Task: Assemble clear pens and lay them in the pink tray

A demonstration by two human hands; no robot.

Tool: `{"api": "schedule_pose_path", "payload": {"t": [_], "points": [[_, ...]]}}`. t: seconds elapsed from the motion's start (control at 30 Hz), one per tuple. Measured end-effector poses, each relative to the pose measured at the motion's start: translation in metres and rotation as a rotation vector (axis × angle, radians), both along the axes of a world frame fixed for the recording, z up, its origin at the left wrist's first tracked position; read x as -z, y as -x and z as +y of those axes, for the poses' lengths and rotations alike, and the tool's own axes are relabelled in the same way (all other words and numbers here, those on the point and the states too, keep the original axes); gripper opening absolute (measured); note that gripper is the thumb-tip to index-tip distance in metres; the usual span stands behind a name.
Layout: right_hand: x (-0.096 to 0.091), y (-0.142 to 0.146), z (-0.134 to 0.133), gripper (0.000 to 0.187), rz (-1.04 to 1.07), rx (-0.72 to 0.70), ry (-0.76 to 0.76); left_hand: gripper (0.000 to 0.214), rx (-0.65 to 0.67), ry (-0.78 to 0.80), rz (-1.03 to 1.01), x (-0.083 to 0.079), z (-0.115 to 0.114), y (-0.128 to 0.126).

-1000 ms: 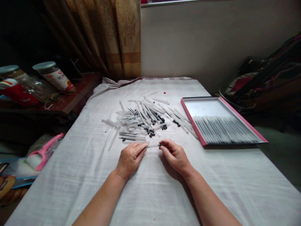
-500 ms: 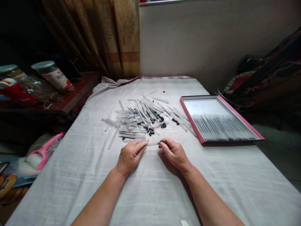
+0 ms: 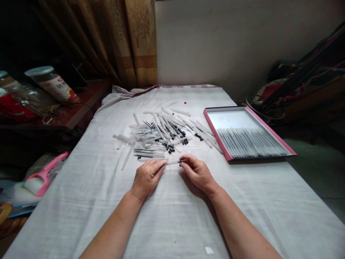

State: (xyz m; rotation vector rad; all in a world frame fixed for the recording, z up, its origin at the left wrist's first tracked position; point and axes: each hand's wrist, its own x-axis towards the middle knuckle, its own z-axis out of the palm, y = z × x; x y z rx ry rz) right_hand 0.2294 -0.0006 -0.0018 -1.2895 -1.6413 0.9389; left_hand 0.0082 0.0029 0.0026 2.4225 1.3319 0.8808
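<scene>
Between my two hands lies a slim clear pen (image 3: 172, 163), held level just above the cloth. My left hand (image 3: 149, 176) is closed round its left part, with the fingertips pressed together. At the dark right end, my right hand (image 3: 198, 172) pinches with thumb and forefinger; whether a separate small black plug sits there I cannot make out. Just beyond the hands is a loose heap of pen parts (image 3: 159, 131): clear barrels, dark refills and several small black caps (image 3: 170, 147).
A pink-edged box (image 3: 226, 144) at the right holds a row of pens (image 3: 250, 142). A tiny red piece (image 3: 185, 103) lies at the back, a white scrap (image 3: 209, 250) at the front. Jars (image 3: 56, 84) stand on a side table; a pink-handled object (image 3: 45, 174) is at the left.
The camera view has shifted slightly, so the whole scene sits a little further left and higher. Both hands keep their grip on the pen, with a bit more of its dark end showing.
</scene>
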Motion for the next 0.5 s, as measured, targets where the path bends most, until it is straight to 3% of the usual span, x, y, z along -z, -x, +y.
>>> {"api": "schedule_pose_path", "payload": {"t": [0.37, 0.5], "points": [[0.005, -0.003, 0.002, 0.020, 0.194, 0.067, 0.069, 0.028, -0.013, 0.115, -0.045, -0.009, 0.001, 0.003], [0.002, -0.002, 0.002, 0.021, 0.202, 0.050, 0.125, 0.017, -0.071, 0.173, -0.132, -0.011, 0.001, 0.002]]}}
